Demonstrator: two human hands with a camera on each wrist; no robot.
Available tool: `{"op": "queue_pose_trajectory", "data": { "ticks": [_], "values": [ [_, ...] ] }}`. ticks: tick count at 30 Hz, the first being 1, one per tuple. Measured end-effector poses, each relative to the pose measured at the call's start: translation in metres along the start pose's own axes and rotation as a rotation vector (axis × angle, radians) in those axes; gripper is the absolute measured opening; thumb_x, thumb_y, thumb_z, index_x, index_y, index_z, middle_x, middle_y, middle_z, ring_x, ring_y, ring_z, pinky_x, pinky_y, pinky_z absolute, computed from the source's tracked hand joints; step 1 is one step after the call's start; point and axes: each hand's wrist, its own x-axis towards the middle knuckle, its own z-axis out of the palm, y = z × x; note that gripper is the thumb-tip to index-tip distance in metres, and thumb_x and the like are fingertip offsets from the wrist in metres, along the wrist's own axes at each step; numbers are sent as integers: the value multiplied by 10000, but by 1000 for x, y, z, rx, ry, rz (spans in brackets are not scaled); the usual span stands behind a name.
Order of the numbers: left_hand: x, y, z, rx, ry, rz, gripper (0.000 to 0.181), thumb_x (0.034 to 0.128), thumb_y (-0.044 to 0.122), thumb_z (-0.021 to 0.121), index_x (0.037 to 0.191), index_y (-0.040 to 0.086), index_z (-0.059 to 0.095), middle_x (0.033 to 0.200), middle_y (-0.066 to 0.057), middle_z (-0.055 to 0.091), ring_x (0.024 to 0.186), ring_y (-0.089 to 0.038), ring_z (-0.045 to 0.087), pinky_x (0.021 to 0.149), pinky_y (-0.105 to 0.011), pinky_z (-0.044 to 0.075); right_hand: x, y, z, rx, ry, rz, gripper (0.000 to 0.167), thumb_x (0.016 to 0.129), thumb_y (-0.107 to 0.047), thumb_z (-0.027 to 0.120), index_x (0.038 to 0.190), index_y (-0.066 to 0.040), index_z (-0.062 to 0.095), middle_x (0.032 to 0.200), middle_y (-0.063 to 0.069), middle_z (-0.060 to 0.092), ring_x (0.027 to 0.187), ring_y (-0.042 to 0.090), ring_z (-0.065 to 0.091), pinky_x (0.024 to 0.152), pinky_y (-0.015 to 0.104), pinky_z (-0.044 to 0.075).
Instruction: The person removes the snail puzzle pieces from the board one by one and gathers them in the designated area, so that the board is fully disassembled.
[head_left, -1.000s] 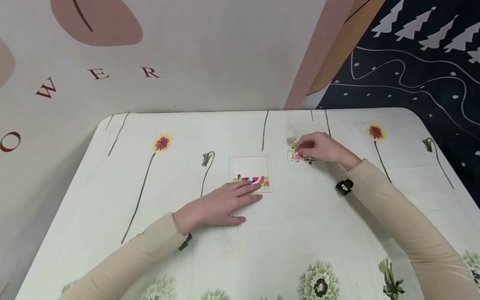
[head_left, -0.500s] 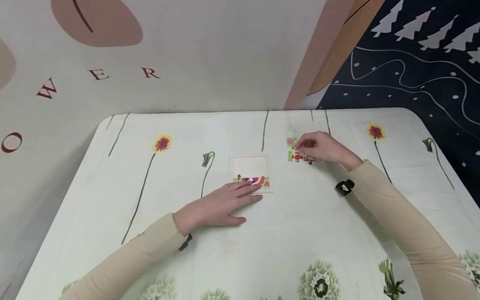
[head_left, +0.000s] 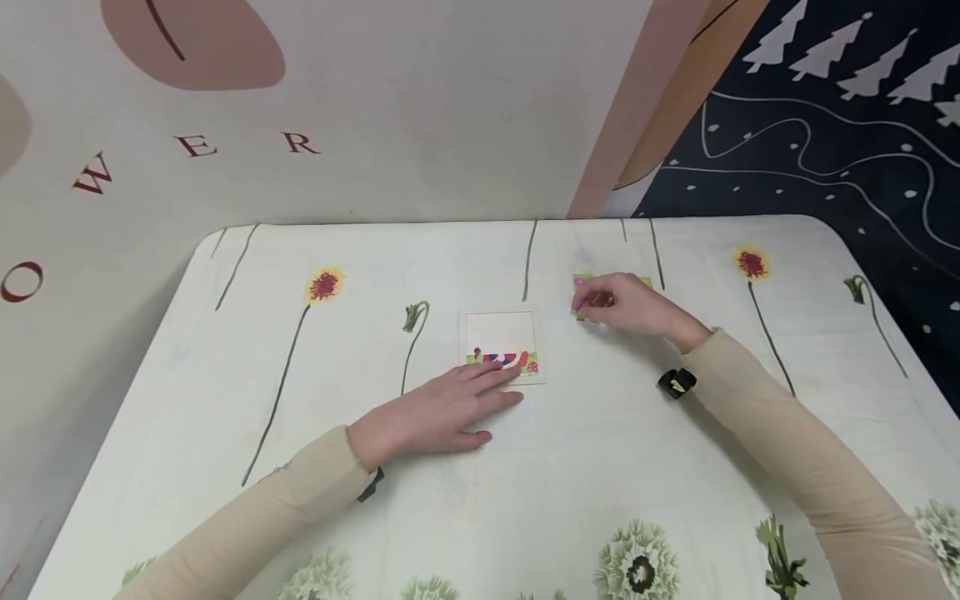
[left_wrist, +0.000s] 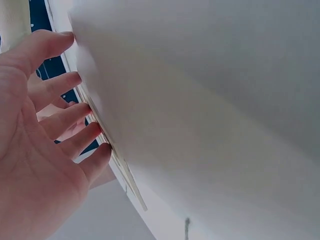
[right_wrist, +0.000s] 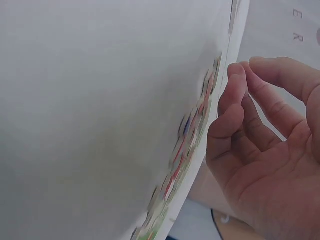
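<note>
My left hand (head_left: pixel 438 410) lies with fingers spread. Its fingertips rest on the lower edge of a square puzzle board (head_left: pixel 501 333). Along the bottom of that board runs a row of colourful puzzle pieces (head_left: pixel 532 367), partly under the fingers. The left wrist view shows the left hand's palm side and the board's thin edge (left_wrist: pixel 131 182). My right hand (head_left: pixel 626 302) hovers over loose puzzle pieces (head_left: pixel 579 278) on the table, covering most of them. Its fingers are curled with thumb and index tips together; nothing shows between them. The right wrist view shows jigsaw pieces (right_wrist: pixel 187 135) beside the fingers.
The table is covered with a white flower-print cloth (head_left: pixel 562 467). Behind it stands a pale wall (head_left: pixel 420 150) with letters. At right hangs a dark panel (head_left: pixel 840 167) with white trees. Dark straps (head_left: pixel 677 382) sit at the wrists.
My right hand has shifted a little left and toward me, now covering the left-hand loose pieces and uncovering a green one at right. My left hand has stayed in place.
</note>
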Motion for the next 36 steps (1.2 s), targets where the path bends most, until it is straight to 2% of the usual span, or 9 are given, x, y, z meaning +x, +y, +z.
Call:
{"op": "queue_pose_trajectory", "data": {
  "ticks": [3, 10, 18, 24, 36],
  "values": [
    [-1, 0, 1, 1, 8, 2, 537, 921, 240, 641, 1408, 72, 487, 1544, -144, 291, 1404, -337, 267, 1117, -443, 256, 1, -4, 5, -5, -12, -19, 105, 888, 12, 643, 972, -10, 702, 942, 75, 671, 821, 211, 584, 741, 299, 474],
    [-6, -1, -1, 3, 24, -11, 543, 920, 242, 644, 1410, 69, 486, 1528, -159, 317, 1404, -331, 268, 1109, -458, 268, 3, -15, 15, -16, -44, -70, 122, 875, 14, 655, 977, -29, 707, 926, 33, 671, 787, 196, 550, 721, 324, 474],
    [-10, -9, -3, 15, 57, -36, 562, 920, 236, 647, 1425, 71, 465, 1519, -160, 332, 1391, -350, 288, 1121, -450, 245, 6, -23, 25, -18, -98, -142, 121, 876, 28, 639, 970, -19, 698, 879, 12, 671, 764, 163, 575, 704, 300, 487],
    [-11, -13, -3, 42, 49, -74, 604, 944, 298, 614, 1470, 84, 408, 1530, -127, 324, 1389, -328, 295, 1118, -443, 252, 9, -33, 34, -4, -159, -141, 121, 873, 14, 653, 972, -37, 701, 887, 31, 674, 801, 156, 594, 753, 317, 504],
    [-11, -15, -2, 46, 65, -76, 629, 941, 305, 621, 1482, 83, 389, 1520, -110, 346, 1383, -318, 307, 1097, -464, 285, 10, -40, 46, -4, -209, -166, 176, 877, 3, 641, 1042, -21, 696, 913, 44, 657, 813, 143, 581, 757, 304, 501]
  ]
}}
